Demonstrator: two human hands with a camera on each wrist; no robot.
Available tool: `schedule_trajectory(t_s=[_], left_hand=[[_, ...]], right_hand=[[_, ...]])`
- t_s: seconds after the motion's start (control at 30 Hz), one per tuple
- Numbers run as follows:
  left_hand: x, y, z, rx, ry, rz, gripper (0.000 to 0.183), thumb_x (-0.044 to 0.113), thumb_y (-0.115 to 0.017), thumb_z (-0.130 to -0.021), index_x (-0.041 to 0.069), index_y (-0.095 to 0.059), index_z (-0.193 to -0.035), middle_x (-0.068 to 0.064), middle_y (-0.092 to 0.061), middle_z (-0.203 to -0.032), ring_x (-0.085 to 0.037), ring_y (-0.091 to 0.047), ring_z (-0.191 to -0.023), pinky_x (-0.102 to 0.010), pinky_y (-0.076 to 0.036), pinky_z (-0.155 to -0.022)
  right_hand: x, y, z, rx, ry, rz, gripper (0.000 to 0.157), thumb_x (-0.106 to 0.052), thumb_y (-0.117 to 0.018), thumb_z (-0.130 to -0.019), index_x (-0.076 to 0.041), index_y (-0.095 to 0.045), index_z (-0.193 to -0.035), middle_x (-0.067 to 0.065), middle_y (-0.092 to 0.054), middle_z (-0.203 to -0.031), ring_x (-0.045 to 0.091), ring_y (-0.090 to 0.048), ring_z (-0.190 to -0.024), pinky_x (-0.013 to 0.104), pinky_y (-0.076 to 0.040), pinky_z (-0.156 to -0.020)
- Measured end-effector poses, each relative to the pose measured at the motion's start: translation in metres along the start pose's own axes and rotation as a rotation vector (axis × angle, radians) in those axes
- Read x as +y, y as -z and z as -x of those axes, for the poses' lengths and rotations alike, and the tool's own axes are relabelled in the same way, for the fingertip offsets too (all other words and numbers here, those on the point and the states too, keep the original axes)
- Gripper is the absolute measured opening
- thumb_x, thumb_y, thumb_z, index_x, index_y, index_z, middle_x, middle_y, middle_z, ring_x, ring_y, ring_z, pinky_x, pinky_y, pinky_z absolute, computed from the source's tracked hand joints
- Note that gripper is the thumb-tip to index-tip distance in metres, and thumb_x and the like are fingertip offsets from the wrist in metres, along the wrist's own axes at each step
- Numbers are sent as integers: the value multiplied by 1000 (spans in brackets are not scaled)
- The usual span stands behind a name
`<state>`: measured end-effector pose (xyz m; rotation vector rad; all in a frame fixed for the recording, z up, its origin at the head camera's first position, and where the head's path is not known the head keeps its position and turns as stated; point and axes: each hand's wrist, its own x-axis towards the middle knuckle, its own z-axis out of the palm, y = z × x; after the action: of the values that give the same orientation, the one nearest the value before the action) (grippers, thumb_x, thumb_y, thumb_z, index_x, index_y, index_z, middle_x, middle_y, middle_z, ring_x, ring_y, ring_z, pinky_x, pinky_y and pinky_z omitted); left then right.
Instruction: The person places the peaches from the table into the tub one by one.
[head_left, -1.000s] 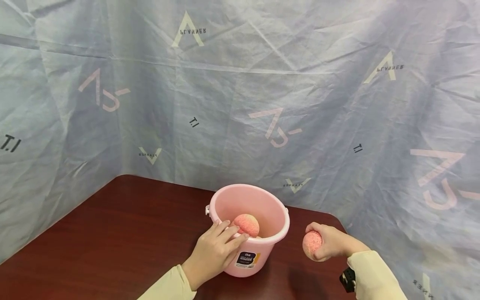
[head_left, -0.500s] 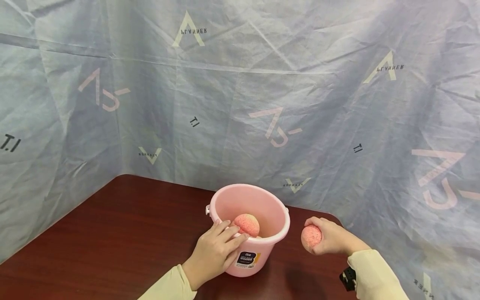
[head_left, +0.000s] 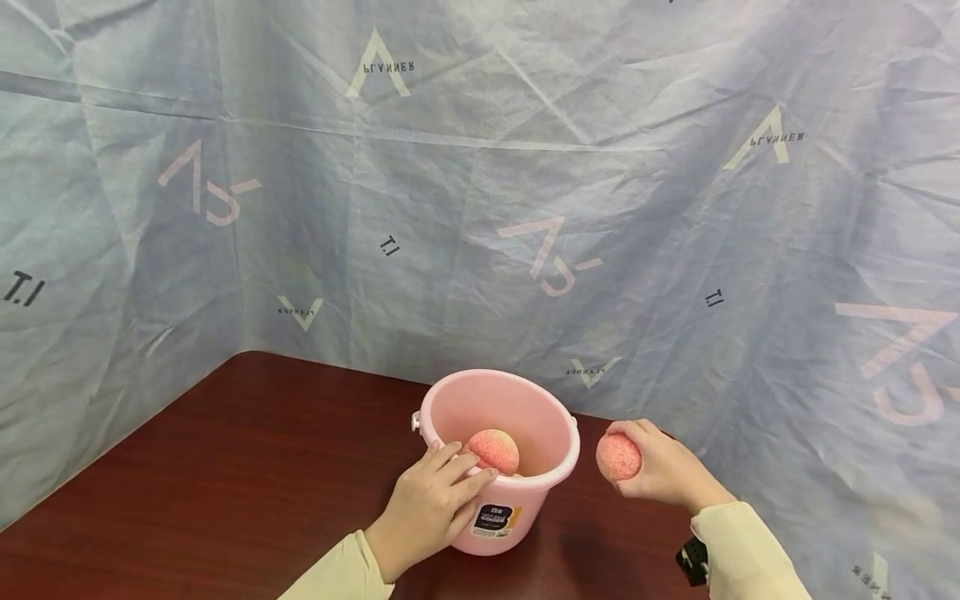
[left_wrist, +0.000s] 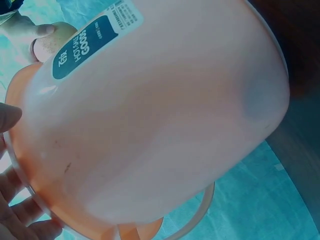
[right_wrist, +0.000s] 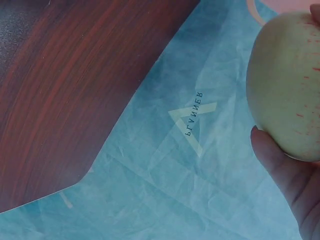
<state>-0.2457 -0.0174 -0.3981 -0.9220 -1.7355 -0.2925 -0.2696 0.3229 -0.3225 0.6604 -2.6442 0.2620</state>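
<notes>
A pink plastic bucket [head_left: 551,477] with a dark label stands on the table, its mouth tipped toward the head camera. My left hand [head_left: 435,506] grips its near rim, fingers over the edge; in the left wrist view the thumb [left_wrist: 9,117] lies against the outside wall. Inside the bucket a pinkish-red peach [head_left: 493,450] shows behind those fingers, partly hidden by them. To the right of the bucket, raised above the tabletop, my right hand [head_left: 663,467] holds another peach [head_left: 618,457]. That one's pale yellow-green side with red streaks faces the right wrist camera.
The dark red-brown wooden table [head_left: 225,467] stretches away to the left of the bucket. A grey-blue fabric curtain [head_left: 450,208] with printed letters hangs close behind the table and along both sides. The bucket's handle [left_wrist: 204,205] hangs down on its left side.
My right hand has risen and shifted slightly left with the peach, closer to the bucket's rim. The left hand and the bucket have stayed in place.
</notes>
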Motion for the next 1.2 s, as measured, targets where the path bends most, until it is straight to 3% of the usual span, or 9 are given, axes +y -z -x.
schedule_trajectory(t_s=[0.13, 0.37, 0.53, 0.77, 0.97, 1.2], left_hand=[[1, 1, 0, -1, 6, 2, 25, 23, -50, -89, 21, -73, -100, -1, -67, -99, -24, -62, -97, -47, -54, -85], [1, 2, 1, -30, 24, 11, 30, 20, -68, -70, 20, -73, -100, -1, -67, -99, -23, -62, -97, -46, -54, -86], [1, 1, 1, -25, 16, -12, 36, 19, -75, -65, 20, -73, -101, 0, -67, -99, -22, -62, -97, -46, -54, -85], [1, 2, 1, -30, 13, -27, 37, 20, -77, -64, 20, -73, -101, 1, -66, -100, -22, -62, -98, -45, -54, -85], [1, 2, 2, -32, 20, -25, 36, 20, -76, -64, 20, -73, -100, 0, -66, -99, -22, -62, -98, -45, -54, -85], [1, 3, 0, -25, 25, 6, 31, 20, -69, -69, 20, -73, -99, 0, -66, -98, -24, -62, -97, -47, -55, -85]], right_hand=[[-1, -1, 0, 17, -4, -14, 60, -21, -81, -52, -15, -62, -108, 1, -58, -98, 15, -58, -80, 35, -49, -64], [-2, -4, 0, 117, 44, 10, 62, -21, -83, -53, -15, -61, -110, 3, -59, -104, 18, -61, -81, 37, -51, -64], [-3, -4, -2, 150, 62, 17, 63, -21, -83, -53, -14, -61, -112, 6, -59, -107, 22, -62, -82, 39, -51, -64], [-4, -4, -4, 180, 102, 47, 64, -21, -82, -50, -13, -62, -110, 7, -60, -106, 23, -63, -80, 40, -51, -62], [-6, -5, -7, 255, 151, 74, 66, -20, -83, -49, -12, -63, -111, 8, -60, -107, 25, -64, -80, 42, -52, -62], [-10, -4, -13, 312, 214, 100, 68, -20, -84, -46, -12, -63, -110, 6, -60, -106, 22, -63, -82, 41, -53, -64]])
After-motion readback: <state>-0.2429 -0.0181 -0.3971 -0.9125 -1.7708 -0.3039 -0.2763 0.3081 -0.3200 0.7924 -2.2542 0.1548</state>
